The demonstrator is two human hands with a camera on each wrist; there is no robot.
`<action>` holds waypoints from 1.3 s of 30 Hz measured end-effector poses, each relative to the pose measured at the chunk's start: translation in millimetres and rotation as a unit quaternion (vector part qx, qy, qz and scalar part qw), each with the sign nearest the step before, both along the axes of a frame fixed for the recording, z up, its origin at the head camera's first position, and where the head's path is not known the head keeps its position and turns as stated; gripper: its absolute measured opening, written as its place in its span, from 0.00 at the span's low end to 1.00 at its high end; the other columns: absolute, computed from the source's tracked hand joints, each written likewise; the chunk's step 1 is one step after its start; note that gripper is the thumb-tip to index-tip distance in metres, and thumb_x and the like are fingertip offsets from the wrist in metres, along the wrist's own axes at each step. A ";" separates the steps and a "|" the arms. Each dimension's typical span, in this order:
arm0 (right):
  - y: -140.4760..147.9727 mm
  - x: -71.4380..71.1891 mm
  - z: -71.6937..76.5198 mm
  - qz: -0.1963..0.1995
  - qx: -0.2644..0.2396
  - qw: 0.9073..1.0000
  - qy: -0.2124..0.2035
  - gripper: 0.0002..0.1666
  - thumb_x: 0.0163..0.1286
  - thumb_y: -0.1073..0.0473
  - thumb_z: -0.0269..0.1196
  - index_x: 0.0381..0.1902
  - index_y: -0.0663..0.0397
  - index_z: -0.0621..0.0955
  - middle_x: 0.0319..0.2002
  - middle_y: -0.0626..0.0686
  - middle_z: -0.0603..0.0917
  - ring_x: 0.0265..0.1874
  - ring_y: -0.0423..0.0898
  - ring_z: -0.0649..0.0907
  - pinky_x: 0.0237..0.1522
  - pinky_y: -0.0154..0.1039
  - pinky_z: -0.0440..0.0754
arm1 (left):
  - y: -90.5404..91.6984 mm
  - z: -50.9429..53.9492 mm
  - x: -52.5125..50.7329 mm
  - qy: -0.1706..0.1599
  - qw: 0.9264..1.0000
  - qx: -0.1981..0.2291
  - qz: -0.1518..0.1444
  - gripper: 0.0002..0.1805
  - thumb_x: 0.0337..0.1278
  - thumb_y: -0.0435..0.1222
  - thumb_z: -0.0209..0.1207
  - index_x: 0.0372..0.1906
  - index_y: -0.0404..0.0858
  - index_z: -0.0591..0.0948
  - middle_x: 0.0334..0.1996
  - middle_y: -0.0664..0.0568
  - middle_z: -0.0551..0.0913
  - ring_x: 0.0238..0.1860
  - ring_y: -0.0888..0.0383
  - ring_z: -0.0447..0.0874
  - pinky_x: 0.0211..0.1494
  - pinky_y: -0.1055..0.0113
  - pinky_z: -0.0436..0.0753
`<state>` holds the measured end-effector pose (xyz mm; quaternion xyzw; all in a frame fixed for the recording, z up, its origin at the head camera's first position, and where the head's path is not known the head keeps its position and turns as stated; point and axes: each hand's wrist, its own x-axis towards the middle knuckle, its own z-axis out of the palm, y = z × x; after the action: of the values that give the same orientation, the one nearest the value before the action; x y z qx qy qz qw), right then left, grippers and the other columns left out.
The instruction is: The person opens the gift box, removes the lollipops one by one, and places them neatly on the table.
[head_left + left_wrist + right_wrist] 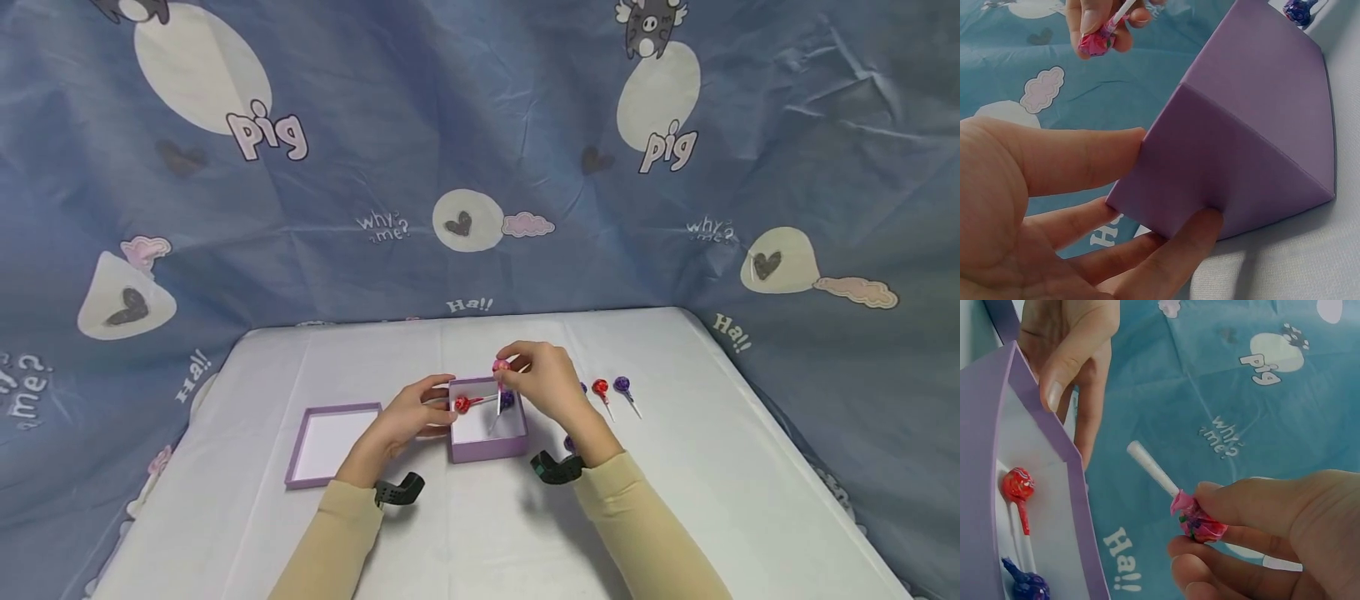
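Note:
A purple box [489,451] with a white inside stands without its lid in the middle of the table. My left hand [408,415] touches its left side, thumb near the top rim and fairly straight fingers against the wall. Above the box, my right hand [543,382] pinches a pink-wrapped lollipop [1205,529] by its head between thumb and fingers. Its white stick points down into the box in the head view. Inside lie a red lollipop [1019,485] and a dark purple-blue lollipop [1030,586], their sticks side by side.
The shallow purple-rimmed lid [337,446] lies left of the box. Right of my right hand are a red lollipop [601,387] and a purple lollipop [622,384]. Another purple lollipop [569,444] is partly hidden by my right wrist. A blue printed curtain [480,275] hangs behind the table.

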<state>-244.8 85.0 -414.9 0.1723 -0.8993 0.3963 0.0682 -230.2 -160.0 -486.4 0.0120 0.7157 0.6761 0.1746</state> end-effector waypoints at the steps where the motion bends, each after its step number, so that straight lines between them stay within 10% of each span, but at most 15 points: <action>1: 1.3 0.0 0.4 -0.002 0.001 1.000 0.000 0.11 0.61 0.51 0.75 0.42 0.41 0.88 0.29 0.41 0.86 0.28 0.40 0.84 0.27 0.40 0.81 | 0.3 -0.1 -0.4 0.000 1.000 0.002 -0.002 0.41 0.55 0.22 0.65 0.75 0.39 0.66 0.69 0.35 0.68 0.66 0.38 0.72 0.54 0.48 0.84; 39: 76.8 12.0 17.5 -0.022 0.074 0.997 0.000 0.09 0.63 0.51 0.73 0.41 0.41 0.87 0.28 0.41 0.87 0.26 0.39 0.84 0.26 0.41 0.80 | -2.9 1.1 0.4 0.001 1.000 -0.003 0.000 0.41 0.55 0.23 0.66 0.74 0.40 0.67 0.69 0.36 0.69 0.67 0.39 0.70 0.55 0.51 0.84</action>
<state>-232.8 161.8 -397.4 0.1574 -0.9295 0.3274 0.0644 -229.8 -162.8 -485.3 0.0127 0.7177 0.6741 0.1741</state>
